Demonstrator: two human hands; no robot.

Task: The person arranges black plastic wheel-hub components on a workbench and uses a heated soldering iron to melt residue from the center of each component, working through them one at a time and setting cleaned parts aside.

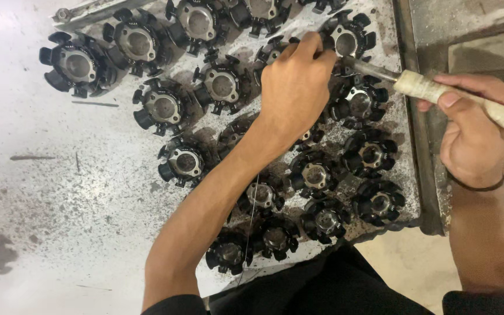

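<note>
The left hand (296, 87) pinches a black, toothed stator core with a grey metal hub (345, 41) at 1 o'clock on the speckled white desk (59, 175). It looks heavy, rigid and best held by its rim. The right hand (473, 134) is clamped on a tape-wrapped soldering iron (438, 90).

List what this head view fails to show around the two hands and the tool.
- Tool tip: the left hand covers where the taped tool meets the black round part.
- Parts beneath the left forearm: partly hidden.
- Tool's rear end: cut off by the right edge, past the right hand.
- Top-row parts: cropped by the top edge.
</note>
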